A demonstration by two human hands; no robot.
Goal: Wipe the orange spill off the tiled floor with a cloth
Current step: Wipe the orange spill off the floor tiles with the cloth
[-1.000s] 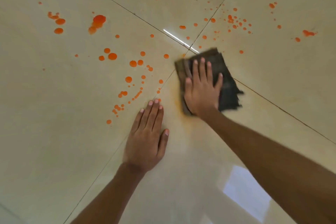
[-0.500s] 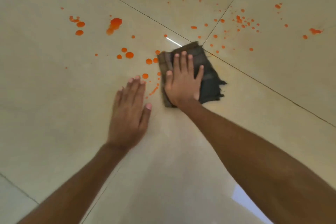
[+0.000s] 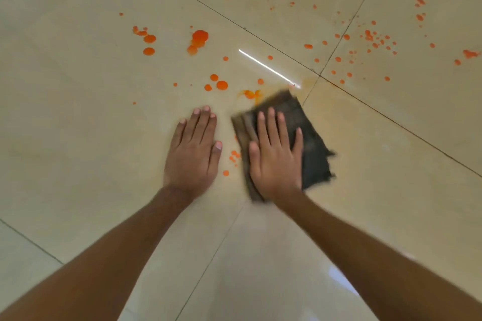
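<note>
Orange spill (image 3: 199, 37) beyond cloth (image 3: 310, 138), hands flanking drops (image 3: 232, 156)

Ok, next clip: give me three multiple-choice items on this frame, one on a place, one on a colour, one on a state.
1. Where does the dark frayed cloth lie?
A. under the right hand
B. under the left hand
C. apart from both hands

2. What colour are the spilled droplets on the beige tiled floor?
A. green
B. orange
C. blue

3. How is the left hand placed?
A. clenched round the cloth
B. raised off the floor
C. flat on bare tile

Answers: 1 A, the right hand presses flat on the cloth. 2 B, every drop and smear looks orange. 3 C, its palm and spread fingers rest on tile, holding nothing.
</note>
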